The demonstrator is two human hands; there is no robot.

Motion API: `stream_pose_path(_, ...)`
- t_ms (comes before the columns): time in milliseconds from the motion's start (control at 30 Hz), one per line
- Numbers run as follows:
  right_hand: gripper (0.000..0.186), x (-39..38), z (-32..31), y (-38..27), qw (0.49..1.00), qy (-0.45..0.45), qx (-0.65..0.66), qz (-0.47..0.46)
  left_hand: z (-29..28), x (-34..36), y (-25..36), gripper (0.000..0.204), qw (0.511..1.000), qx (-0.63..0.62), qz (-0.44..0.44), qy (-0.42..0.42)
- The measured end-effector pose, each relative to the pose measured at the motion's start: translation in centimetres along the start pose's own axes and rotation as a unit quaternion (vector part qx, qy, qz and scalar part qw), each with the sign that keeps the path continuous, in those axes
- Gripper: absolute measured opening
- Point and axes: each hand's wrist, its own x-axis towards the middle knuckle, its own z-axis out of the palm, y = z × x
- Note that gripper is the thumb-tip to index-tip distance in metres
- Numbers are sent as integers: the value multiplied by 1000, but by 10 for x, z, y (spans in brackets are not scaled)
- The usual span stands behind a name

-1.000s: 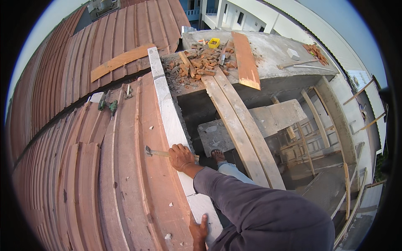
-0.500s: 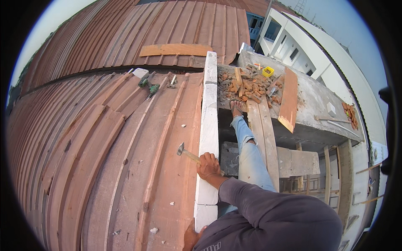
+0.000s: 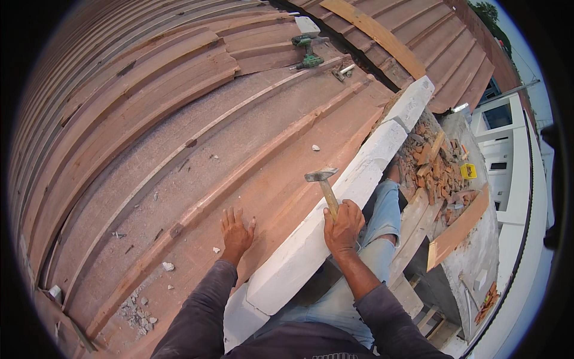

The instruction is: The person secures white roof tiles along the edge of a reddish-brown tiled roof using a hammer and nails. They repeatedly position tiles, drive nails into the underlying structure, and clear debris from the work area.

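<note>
My right hand point(image 3: 344, 227) is wrapped round the wooden handle of a hammer point(image 3: 328, 190), close above the row of white blocks point(image 3: 323, 236). The hammer's metal head points up and away from me. To the left, my left hand point(image 3: 237, 232) reaches over the reddish corrugated roof sheet point(image 3: 287, 173) with its fingers spread and nothing in it; whether the palm touches the sheet I cannot tell. The white blocks form a narrow wall between the roof and my legs, with joints near both ends.
A green power drill point(image 3: 307, 54) lies on the roof, with another hammer point(image 3: 343, 73) nearby. Broken brick rubble point(image 3: 435, 161) and a yellow box point(image 3: 468, 171) sit beyond the wall at right. Planks point(image 3: 412, 224) cross beside an opening near my leg. Loose chips point(image 3: 140, 311) dot the roof.
The view has swung left. My left hand has moved from the near end of the block wall out over the roof sheet. My right hand still grips the hammer, which now points more forward.
</note>
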Motion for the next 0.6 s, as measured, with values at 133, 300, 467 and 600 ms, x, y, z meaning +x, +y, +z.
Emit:
stream_pose_path(133, 34, 13, 19, 10, 1000, 4, -5, -19, 72, 108, 56, 73, 995, 61, 70, 32)
stream_pose_path(300, 32, 5, 27, 13, 1000, -26, 14, 7, 114, 153, 68, 73, 994, 95, 60, -6)
stream_pose_path(467, 33, 12, 26, 11, 1000, -22, 14, 3, 115, 153, 65, 75, 987, 137, 78, -1)
stream_pose_path(600, 34, 16, 21, 7, 999, -36, 6, 5, 102, 166, 78, 76, 976, 171, 127, -46)
